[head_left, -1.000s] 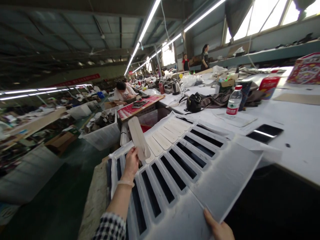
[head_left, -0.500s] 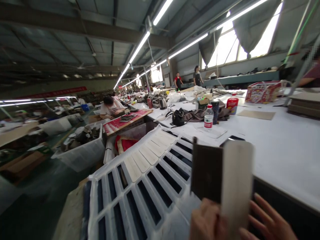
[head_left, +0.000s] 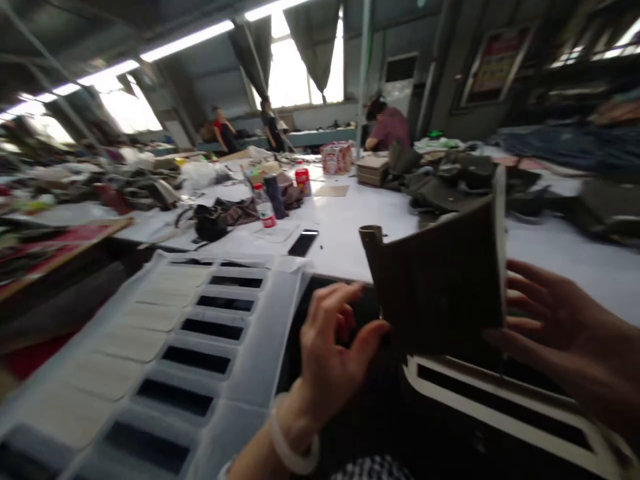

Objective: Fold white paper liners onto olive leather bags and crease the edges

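A dark brown, leather-like panel (head_left: 440, 280) stands upright in front of me, with a rolled lip at its upper left corner and a pale strip (head_left: 500, 207) along its right edge. My right hand (head_left: 560, 320) grips this panel at that edge, thumb on the near face and fingers behind. My left hand (head_left: 333, 340), wearing a white bangle (head_left: 293, 437), is beside the panel's left edge. Its fingers curl loosely apart from the thumb, whose tip is close to the panel; contact is unclear. Below the panel lies a pale slotted frame (head_left: 500, 407).
To the left, a translucent white slotted tray (head_left: 250, 360) holds several cream pieces (head_left: 135, 333). On the white table (head_left: 345, 247) are a phone (head_left: 303, 243), a water bottle (head_left: 265, 208), a black bag (head_left: 210, 221) and dark material piles (head_left: 455, 180). A person (head_left: 393, 123) sits behind.
The view has swung right. The panel has turned to show its broad dark face. My left hand has let go, and my right hand has closed on the edge with the pale strip.
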`<state>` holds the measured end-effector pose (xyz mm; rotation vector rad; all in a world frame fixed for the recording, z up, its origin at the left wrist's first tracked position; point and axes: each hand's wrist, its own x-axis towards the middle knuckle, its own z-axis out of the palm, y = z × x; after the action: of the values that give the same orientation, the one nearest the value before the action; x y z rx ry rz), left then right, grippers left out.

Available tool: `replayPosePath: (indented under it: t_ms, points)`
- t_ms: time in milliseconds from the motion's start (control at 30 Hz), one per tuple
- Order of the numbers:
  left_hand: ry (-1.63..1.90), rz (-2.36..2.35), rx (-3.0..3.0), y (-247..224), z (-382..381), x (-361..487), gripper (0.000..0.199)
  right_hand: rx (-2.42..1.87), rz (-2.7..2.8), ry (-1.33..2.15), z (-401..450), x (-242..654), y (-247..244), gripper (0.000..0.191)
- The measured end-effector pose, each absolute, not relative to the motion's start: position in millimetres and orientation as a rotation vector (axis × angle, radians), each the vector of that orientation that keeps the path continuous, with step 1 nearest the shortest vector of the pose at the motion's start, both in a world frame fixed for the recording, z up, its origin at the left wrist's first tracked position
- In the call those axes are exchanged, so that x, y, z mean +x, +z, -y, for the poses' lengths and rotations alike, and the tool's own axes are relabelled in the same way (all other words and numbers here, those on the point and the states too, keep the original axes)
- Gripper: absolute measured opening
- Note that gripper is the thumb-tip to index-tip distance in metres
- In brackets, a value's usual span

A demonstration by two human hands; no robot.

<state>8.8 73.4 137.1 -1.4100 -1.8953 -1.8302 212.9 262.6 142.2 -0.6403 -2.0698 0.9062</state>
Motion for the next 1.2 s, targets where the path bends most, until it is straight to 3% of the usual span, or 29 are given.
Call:
replayPosePath:
  t_ms: [167,233,400,600,700,867,967,1100,1200]
  points:
    - [-1.979,2.069,-1.643,138,-122,-2,0.093,-0.778,2.177,0.890,-280,256,151,0.086]
    - [-2.169,2.126,-1.799,137,-136,3,0.088,-0.814,2.214,0.846,-282,268,144,0.086]
    - [-2.383,2.185,-1.948,121,-156,25,0.046,-0.861,2.243,0.800,-285,295,128,0.086]
    - [-2.339,2.226,-1.907,91,-157,45,0.054,-0.944,2.295,0.696,-285,316,110,0.088]
    - [-2.238,2.282,-1.857,74,-155,51,0.048,-0.894,2.359,0.585,-284,319,101,0.085]
    - [-1.816,2.485,-1.892,55,-149,57,0.016,-0.848,2.498,0.322,-280,322,96,0.074]
    - [-1.558,2.448,-2.042,46,-147,59,0.007,-0.897,2.569,0.100,-277,327,96,0.067]
    - [-1.552,2.500,-2.020,32,-141,56,0.026,-0.747,2.669,-0.132,-274,328,92,0.062]
    - [-1.976,2.669,-1.762,13,-134,49,0.046,-0.684,2.726,-0.165,-275,326,86,0.063]
